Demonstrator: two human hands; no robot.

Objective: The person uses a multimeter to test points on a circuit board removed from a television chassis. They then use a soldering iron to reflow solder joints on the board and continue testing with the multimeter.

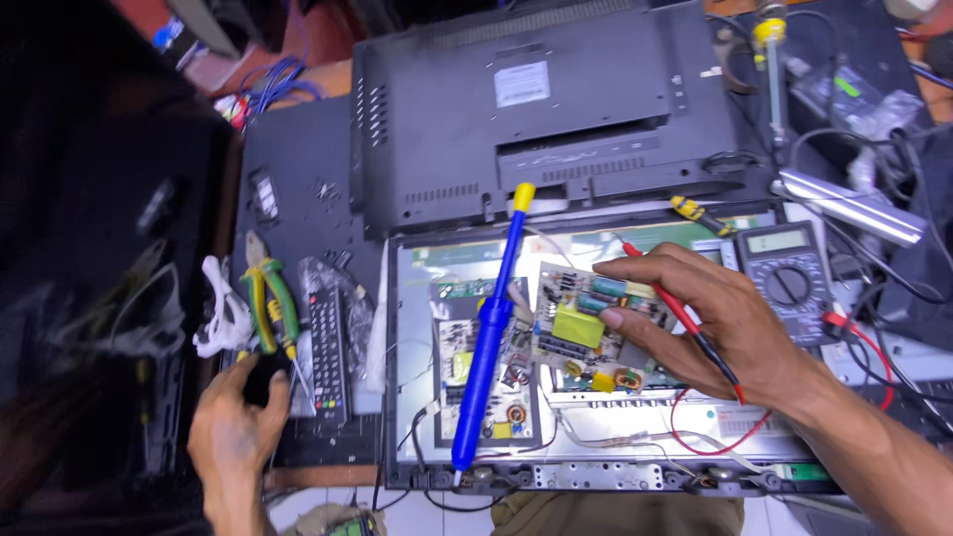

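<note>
We are looking down at an opened TV chassis [596, 474], our landmark, with its black back cover [556, 109] lying just beyond it. The cover's far edge is being cut off by the frame, and the area left of the chassis is blurring into dark shapes we cannot make out. Inside the chassis, a mounted board [483, 382] is sitting partly hidden under a blue desoldering pump [488, 347] lying across it. Our right hand [715, 323] is grasping a loose circuit board [586, 328] over the chassis middle, while a red probe [685, 318] is running between its fingers. A multimeter [789, 278] is resting at the chassis's right edge. Left of the chassis, a remote [326, 347] and green pliers [270, 298] are lying. Our left hand [238, 422] is curling around something dark there; we cannot tell what.
</note>
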